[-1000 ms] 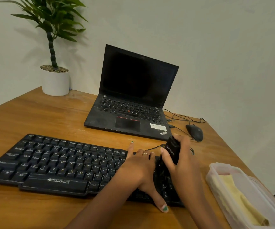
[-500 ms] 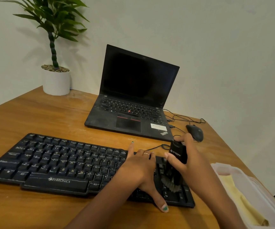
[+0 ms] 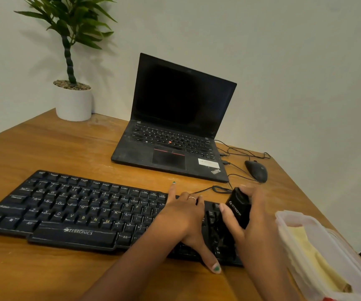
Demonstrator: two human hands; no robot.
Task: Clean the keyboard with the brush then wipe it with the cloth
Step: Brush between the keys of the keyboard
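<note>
Wooden worktop [image 3: 45,153] carries the black keyboard [image 3: 71,211]; the left hand [image 3: 186,216] rests flat on its right part, while the right hand [image 3: 253,222] grips the brush [image 3: 238,208] over the number keys. Yellow cloth [image 3: 314,261] lies in a plastic container [image 3: 348,266] just right.

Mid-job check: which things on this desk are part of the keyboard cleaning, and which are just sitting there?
Part of the job:
keyboard
brush, gripped by the right hand
left hand, pressing on the keyboard
yellow cloth in the plastic container

Just lying about:
laptop
mouse
potted plant
</note>
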